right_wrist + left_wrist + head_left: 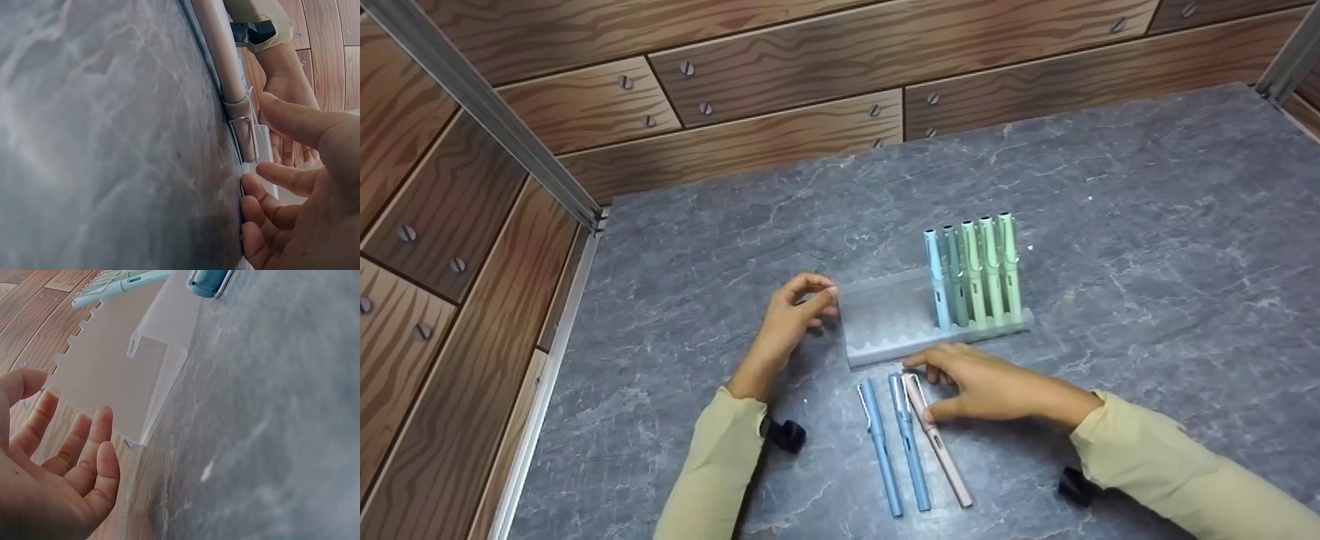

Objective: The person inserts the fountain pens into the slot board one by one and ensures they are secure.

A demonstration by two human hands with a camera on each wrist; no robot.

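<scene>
Marbled tabletop [1110, 247] runs off-frame nearside. The left hand [784, 322] meets the clear rack [881, 311], whether pinching, I cannot tell; nearer, two blue pens [913, 457], then a pinkish pen [950, 466] partly hidden by the right hand [990, 386], thumb and fingers apart.

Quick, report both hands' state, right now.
Left hand: thumb and forefinger at the clear stand's corner; whether pinching it, cannot be told.
Right hand: open, fingers apart around the pinkish pen, not gripping.
</scene>
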